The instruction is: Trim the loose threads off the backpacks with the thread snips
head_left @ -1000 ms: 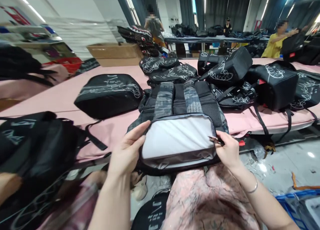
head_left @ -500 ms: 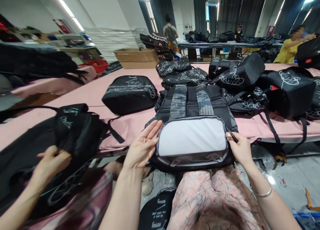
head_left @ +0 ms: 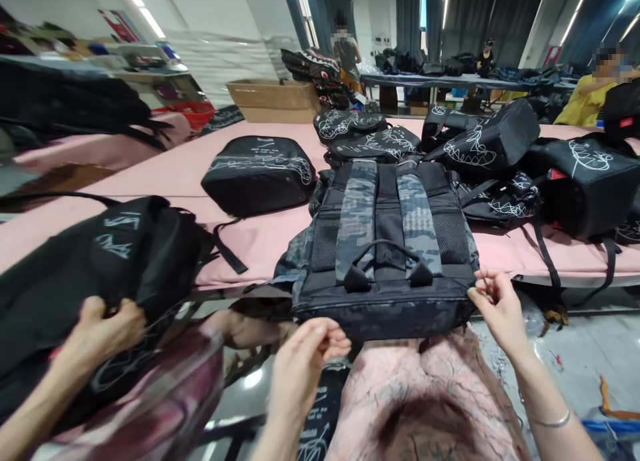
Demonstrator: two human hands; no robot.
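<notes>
A dark camouflage backpack (head_left: 385, 307) lies at the table's near edge, its shoulder straps and carry handle facing up. My left hand (head_left: 313, 351) is by its near left edge. Its fingers are loosely curled, and nothing shows in them. At the near right corner, my right hand (head_left: 497, 307) is closed, thumb and fingers pinched on a small dark tool (head_left: 488, 287), mostly hidden by the fingers. That hand is right beside the bag's side; whether it touches the fabric I cannot tell.
Black backpacks with white scribble prints lie on the pink-covered table (head_left: 165, 181), one boxy bag (head_left: 260, 174) to the left. A co-worker's hand (head_left: 107, 324) grips a black backpack (head_left: 150, 247) at left. A cardboard box (head_left: 273, 103) stands behind. Other people are farther back.
The white panel at the backpack's near end has gone out of view; the carry handle and dark near side now show. My left hand has moved right and down, its fingers curling.
</notes>
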